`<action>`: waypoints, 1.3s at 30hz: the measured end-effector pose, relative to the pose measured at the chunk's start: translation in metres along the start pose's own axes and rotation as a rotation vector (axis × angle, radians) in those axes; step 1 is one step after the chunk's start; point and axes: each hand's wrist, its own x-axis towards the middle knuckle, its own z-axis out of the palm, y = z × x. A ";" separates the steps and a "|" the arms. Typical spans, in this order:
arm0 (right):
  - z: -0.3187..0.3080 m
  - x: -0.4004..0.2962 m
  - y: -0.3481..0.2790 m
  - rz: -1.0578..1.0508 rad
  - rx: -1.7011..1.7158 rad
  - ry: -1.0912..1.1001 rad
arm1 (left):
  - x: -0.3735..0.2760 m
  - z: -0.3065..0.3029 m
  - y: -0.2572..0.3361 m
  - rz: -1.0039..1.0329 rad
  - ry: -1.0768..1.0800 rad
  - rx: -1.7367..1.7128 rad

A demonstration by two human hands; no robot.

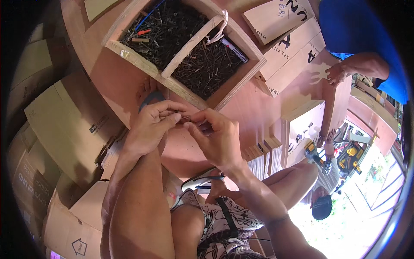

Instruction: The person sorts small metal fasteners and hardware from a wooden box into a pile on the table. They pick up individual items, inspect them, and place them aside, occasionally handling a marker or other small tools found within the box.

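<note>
My left hand (155, 126) and my right hand (217, 137) meet fingertip to fingertip just in front of an open wooden box (136, 62). Between them are small, thin metal pieces (185, 118), probably screws, partly hidden by the fingers. The left thumb and fingers pinch these pieces; the right thumb and forefinger close around their other end. A wooden divider (194, 47) splits the box into two compartments. Dark screws (171, 27) fill the larger one, along with an orange piece (144, 32). More screws (207, 69) and a marker pen (234, 50) lie in the smaller one.
Cardboard cartons (71, 123) crowd the left side. Stacked laminate boards (262, 158) and printed panels (288, 48) stand to the right. A person in blue (359, 32) reaches over a panel at upper right; another person (323, 184) is beside a yellow-and-black drill (311, 150).
</note>
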 end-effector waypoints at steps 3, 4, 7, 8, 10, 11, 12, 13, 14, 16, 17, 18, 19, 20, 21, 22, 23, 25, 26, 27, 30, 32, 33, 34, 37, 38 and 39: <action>0.007 0.003 -0.007 -0.071 0.092 0.013 | 0.001 0.004 -0.008 0.009 -0.025 -0.171; 0.008 0.005 -0.009 -0.103 0.128 0.015 | 0.002 0.003 -0.011 0.014 -0.036 -0.250; -0.009 0.029 -0.004 -0.276 -0.085 0.029 | 0.001 -0.004 -0.008 -0.031 0.070 -0.239; -0.015 0.044 0.003 -0.362 -0.160 0.111 | -0.003 -0.005 -0.008 -0.032 0.083 -0.200; -0.032 0.075 0.008 -0.261 -0.296 0.115 | -0.007 -0.004 -0.010 -0.034 0.106 -0.122; -0.039 0.089 0.012 -0.293 -0.365 0.126 | -0.007 -0.003 -0.009 -0.040 0.072 -0.061; -0.043 0.105 0.021 -0.330 -0.428 0.132 | -0.007 -0.003 -0.008 -0.046 0.046 0.003; -0.045 0.117 0.028 -0.363 -0.494 0.139 | -0.005 -0.003 -0.008 -0.053 0.016 0.064; -0.044 0.126 0.033 -0.395 -0.521 0.149 | -0.004 -0.004 -0.010 -0.053 -0.014 0.119; -0.042 0.138 0.037 -0.459 -0.574 0.165 | -0.002 -0.006 -0.018 -0.054 -0.072 0.228; -0.041 0.141 0.038 -0.433 -0.618 0.173 | -0.002 -0.007 -0.022 -0.037 -0.075 0.269; -0.036 0.142 0.034 -0.409 -0.659 0.178 | -0.004 -0.008 -0.028 -0.022 -0.073 0.309; -0.033 0.144 0.032 -0.384 -0.700 0.184 | -0.005 -0.009 -0.031 -0.007 -0.073 0.349; -0.030 0.146 0.033 -0.360 -0.722 0.184 | -0.006 -0.010 -0.031 -0.029 -0.093 0.328; -0.028 0.148 0.036 -0.336 -0.746 0.186 | -0.006 -0.011 -0.031 -0.050 -0.115 0.307; -0.027 0.149 0.038 -0.311 -0.770 0.189 | -0.006 -0.012 -0.031 -0.071 -0.139 0.287; -0.028 0.150 0.040 -0.313 -0.748 0.196 | -0.005 -0.012 -0.030 -0.072 -0.148 0.285; -0.030 0.151 0.042 -0.317 -0.697 0.203 | -0.006 -0.011 -0.027 -0.081 -0.158 0.281; -0.030 0.152 0.043 -0.315 -0.685 0.197 | -0.006 -0.010 -0.028 -0.094 -0.149 0.267; -0.032 0.154 0.044 -0.313 -0.675 0.196 | -0.006 -0.009 -0.027 -0.105 -0.145 0.256; -0.044 0.157 0.043 -0.285 -0.551 0.109 | -0.005 -0.008 -0.028 -0.152 -0.126 0.254; -0.053 0.155 0.025 -0.128 -0.447 -0.012 | -0.006 -0.010 -0.028 -0.163 -0.114 0.289; -0.059 0.157 0.024 -0.085 -0.359 -0.047 | -0.007 -0.011 -0.026 -0.153 -0.111 0.323; -0.065 0.159 0.024 -0.041 -0.271 -0.080 | -0.008 -0.012 -0.025 -0.143 -0.109 0.356; -0.078 0.159 0.021 0.103 0.038 -0.162 | -0.007 -0.014 -0.031 -0.078 -0.148 0.365; -0.080 0.157 0.020 0.152 0.183 -0.186 | -0.007 -0.013 -0.031 -0.083 -0.154 0.353; -0.082 0.156 0.021 0.200 0.329 -0.209 | -0.007 -0.011 -0.031 -0.089 -0.160 0.342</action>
